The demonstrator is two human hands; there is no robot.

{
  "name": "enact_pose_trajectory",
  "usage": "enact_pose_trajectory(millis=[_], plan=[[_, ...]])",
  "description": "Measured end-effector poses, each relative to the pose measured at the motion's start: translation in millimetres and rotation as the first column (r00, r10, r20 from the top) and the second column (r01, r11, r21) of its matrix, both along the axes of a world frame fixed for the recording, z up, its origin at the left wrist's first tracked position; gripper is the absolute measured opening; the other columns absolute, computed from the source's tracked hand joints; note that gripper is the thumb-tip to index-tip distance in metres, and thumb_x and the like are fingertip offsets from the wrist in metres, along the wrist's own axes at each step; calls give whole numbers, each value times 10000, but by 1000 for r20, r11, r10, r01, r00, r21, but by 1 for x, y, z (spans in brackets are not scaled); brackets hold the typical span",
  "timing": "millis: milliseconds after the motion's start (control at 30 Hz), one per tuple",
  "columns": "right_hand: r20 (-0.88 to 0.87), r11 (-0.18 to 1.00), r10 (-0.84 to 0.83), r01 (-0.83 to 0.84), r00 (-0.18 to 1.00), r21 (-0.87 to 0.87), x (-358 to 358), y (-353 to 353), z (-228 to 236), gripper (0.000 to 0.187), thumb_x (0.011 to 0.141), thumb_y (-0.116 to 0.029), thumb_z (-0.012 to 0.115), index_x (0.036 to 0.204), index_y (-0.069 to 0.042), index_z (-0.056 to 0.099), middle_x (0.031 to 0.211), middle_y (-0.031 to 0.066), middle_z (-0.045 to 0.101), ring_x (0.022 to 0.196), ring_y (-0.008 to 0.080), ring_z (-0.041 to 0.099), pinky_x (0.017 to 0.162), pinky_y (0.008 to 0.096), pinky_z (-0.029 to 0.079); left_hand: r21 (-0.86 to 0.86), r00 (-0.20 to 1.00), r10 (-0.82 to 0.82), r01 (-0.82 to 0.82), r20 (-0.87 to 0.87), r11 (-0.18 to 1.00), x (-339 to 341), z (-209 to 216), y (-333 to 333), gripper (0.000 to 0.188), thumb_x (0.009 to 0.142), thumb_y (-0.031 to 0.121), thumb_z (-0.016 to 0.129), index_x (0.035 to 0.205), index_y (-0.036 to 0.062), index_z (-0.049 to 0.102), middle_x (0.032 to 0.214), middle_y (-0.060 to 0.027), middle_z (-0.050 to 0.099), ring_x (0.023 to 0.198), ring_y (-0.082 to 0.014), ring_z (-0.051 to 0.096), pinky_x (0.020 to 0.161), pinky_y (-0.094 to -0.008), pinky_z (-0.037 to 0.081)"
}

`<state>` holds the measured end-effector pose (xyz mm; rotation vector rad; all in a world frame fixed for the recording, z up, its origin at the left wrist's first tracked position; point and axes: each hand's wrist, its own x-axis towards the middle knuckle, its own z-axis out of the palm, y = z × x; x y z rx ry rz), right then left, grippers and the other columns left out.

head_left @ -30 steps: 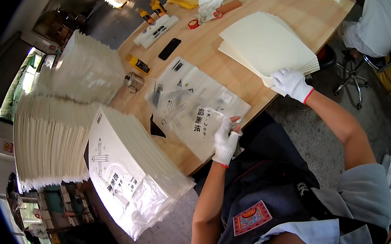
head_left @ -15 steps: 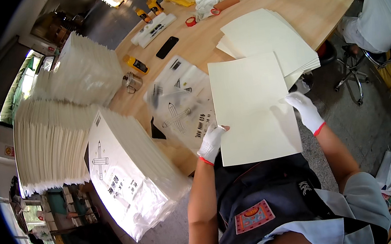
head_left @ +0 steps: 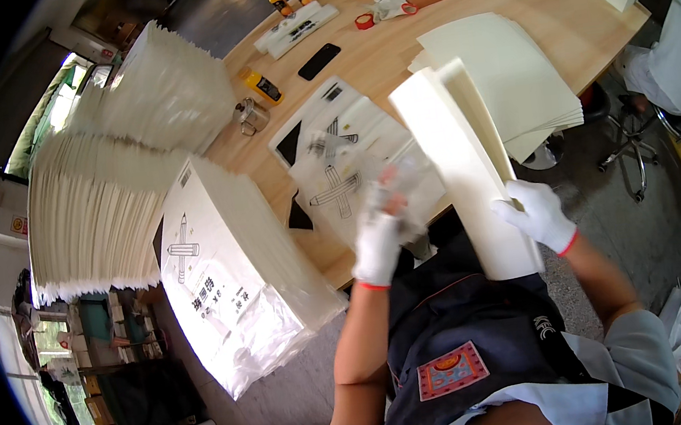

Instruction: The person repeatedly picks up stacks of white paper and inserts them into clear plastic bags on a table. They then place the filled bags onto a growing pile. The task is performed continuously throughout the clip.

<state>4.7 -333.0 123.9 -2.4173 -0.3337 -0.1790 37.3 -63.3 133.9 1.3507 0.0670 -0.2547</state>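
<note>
Over on the left we've got the tall stacks of cream paper sheets (head_left: 100, 191) and a printed clear plastic bag stuffed with them (head_left: 239, 284). Our left hand (head_left: 379, 237), in a white glove, is blurred over the flat printed plastic bags on the wooden table (head_left: 367, 154), so we can't tell how its fingers sit. Our right hand (head_left: 538, 214) is pinched on the lower edge of the cream sheet bundle (head_left: 465, 155), held tilted above the table edge. Best bet, we reckon: keep the edges squared and support it with both hands.

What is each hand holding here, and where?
The right hand grips a cream paper sheaf near its lower edge. The left hand is blurred; hold unclear.
</note>
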Motion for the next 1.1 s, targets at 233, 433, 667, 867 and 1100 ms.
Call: enact_pose_trajectory(millis=[233,433,667,867,1100], plan=[[344,788,507,-263,790,-557,20,16,50,183,733,-282,653,768,-116,584,733,80,571,617,268,572,505,394,456,132,906,112,-180,408,975,-1,80,47,479,912,98,468,1387,47,429,1294,-92,553,1043,-141,577,866,-266,470],[-420,788,430,-560,799,-258,49,54,74,269,809,-292,578,860,-32,624,878,163,653,723,338,635,600,426,497,476,943,-98,-69,318,877,-91,24,4,536,846,-17,525,1364,24,394,828,-126,633,656,-113,598,644,-266,490],[-374,847,452,-521,810,-105,64,112,15,335,889,-275,564,1139,-56,615,970,81,677,881,221,639,831,314,480,685,713,-357,-232,603,691,-73,-10,-2,381,717,-81,561,1071,37,635,878,-91,688,635,-241,632,593,-301,505],[-44,837,-271,258,961,482,16,176,-32,467,928,-297,449,1349,-99,421,1289,106,494,1190,222,476,1005,338,381,716,854,-274,-153,443,681,-40,37,-58,269,792,21,576,1028,144,620,767,-148,619,665,-347,608,581,-416,478],[299,963,220,-159,929,-216,-25,92,-31,471,743,-311,683,1131,-80,552,1106,111,562,1106,314,495,950,413,397,654,852,-183,-221,490,723,-66,-53,-2,202,809,10,581,988,101,604,892,-103,668,775,-295,662,648,-355,525]])
